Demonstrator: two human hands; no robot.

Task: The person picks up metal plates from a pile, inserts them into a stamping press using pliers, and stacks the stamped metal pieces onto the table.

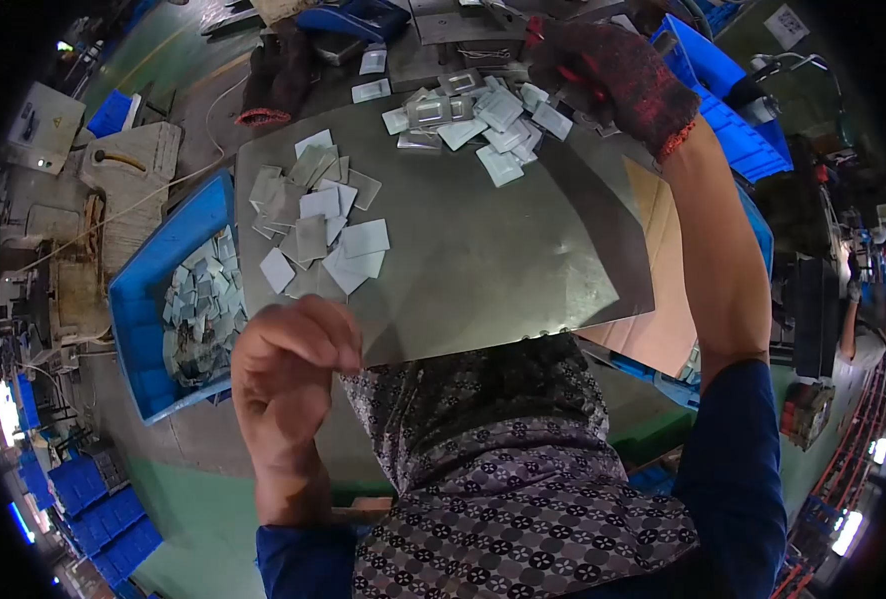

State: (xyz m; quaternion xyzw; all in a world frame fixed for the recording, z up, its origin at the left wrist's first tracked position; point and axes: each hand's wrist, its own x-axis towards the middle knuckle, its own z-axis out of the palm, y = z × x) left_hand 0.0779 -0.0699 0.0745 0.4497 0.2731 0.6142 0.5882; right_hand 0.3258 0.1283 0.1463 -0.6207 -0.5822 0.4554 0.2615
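My bare left hand is curled with its fingertips pressed together at the near left edge of the metal sheet; whatever may be between them is hidden. Beside it on the sheet lies a loose pile of flat grey metal plates. In a dark, red-flecked glove, my right hand reaches to the far right. A thin metal tool meets its fingertips at the top edge of the view. Near that hand is a heap of small pressed metal parts with raised rims.
On the left a blue bin holds many small metal plates. A dark glove lies at the far left. Another blue bin stands at the far right. Cardboard sticks out under the sheet's right side.
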